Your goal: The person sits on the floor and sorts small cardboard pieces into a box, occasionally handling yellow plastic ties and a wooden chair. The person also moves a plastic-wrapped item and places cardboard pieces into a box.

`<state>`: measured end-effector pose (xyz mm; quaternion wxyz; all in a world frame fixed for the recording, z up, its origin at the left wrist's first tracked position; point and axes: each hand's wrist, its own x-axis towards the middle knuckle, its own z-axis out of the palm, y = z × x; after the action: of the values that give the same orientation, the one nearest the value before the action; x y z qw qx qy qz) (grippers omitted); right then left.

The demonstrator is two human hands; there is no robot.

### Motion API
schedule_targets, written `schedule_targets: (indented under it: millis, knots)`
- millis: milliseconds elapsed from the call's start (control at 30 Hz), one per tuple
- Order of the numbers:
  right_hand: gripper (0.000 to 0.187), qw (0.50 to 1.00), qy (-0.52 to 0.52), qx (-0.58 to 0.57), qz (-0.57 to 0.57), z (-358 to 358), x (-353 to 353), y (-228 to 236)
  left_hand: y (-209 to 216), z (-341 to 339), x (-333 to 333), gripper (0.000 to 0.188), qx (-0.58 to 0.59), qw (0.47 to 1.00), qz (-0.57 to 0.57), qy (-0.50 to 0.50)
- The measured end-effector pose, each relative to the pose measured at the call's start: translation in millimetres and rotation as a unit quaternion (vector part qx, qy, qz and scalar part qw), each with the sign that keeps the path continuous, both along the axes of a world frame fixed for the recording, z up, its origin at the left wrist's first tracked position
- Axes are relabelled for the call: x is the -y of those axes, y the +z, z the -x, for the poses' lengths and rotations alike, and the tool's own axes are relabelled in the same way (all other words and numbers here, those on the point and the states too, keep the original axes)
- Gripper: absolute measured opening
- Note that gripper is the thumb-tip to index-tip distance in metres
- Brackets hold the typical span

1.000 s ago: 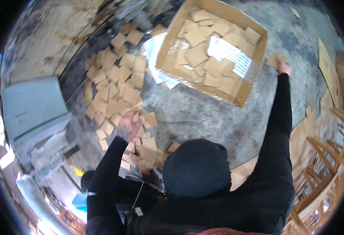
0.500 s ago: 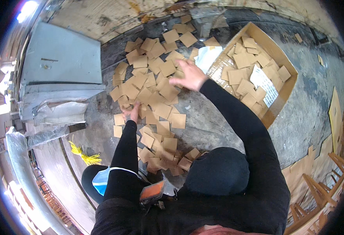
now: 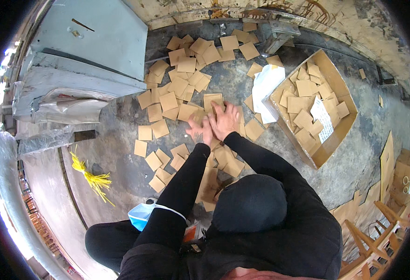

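Note:
Brown cardboard squares (image 3: 178, 86) lie loose and overlapping over the grey floor. My left hand (image 3: 199, 131) and my right hand (image 3: 224, 122) are side by side, low over the middle of the spread. The right hand's fingers are apart and rest on squares, just below one lone square (image 3: 213, 101). My left hand's fingers are also apart, close to a square at its upper side. What lies under both palms is hidden. To the right, an open cardboard box (image 3: 340, 135) holds many more squares and a white printed sheet (image 3: 322, 119).
A white sheet (image 3: 266, 91) lies against the box's left side. A pale blue metal cabinet (image 3: 93, 35) stands at the far left. Yellow straps (image 3: 93, 177) lie on the floor at left. A blue face mask (image 3: 141, 215) hangs on my left arm. Wooden pieces (image 3: 373, 233) stand at lower right.
My hands have come together in the middle, the left moving right and the right moving down. Squares have shifted toward the middle, baring floor at left. The whole view has shifted slightly.

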<state>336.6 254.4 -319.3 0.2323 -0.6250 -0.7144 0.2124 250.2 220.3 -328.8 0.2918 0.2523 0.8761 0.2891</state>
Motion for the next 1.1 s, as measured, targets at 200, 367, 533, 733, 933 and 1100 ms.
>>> schedule_targets:
  millis: [200,367,533,733,933,1100]
  knots:
    - [0.043,0.994,0.018,-0.049,0.094,-19.0,35.7,10.4,-22.3,4.6,-2.9,0.042,0.257,0.965,-0.042,0.028]
    - [0.046,0.976,0.024,-0.08,0.201,-44.5,34.7,12.2,-15.5,1.2,4.3,0.023,0.44,0.897,0.032,0.015]
    - [0.038,0.965,-0.061,-0.25,-0.049,-139.8,10.8,68.0,13.1,57.3,-25.7,0.017,-0.087,0.95,-0.167,-0.251]
    - [0.039,0.898,-0.236,0.236,-0.287,-217.4,-20.9,126.3,11.8,73.8,-57.7,0.068,-0.237,0.863,0.09,-0.438]
    - [0.044,0.961,0.208,0.147,0.106,-107.6,12.8,47.2,12.0,13.7,-73.8,0.084,-0.263,0.881,0.111,-0.378]
    - [0.041,0.966,0.176,0.156,0.105,-72.9,30.7,25.4,11.6,10.6,-89.1,0.095,-0.23,0.883,0.177,-0.369]
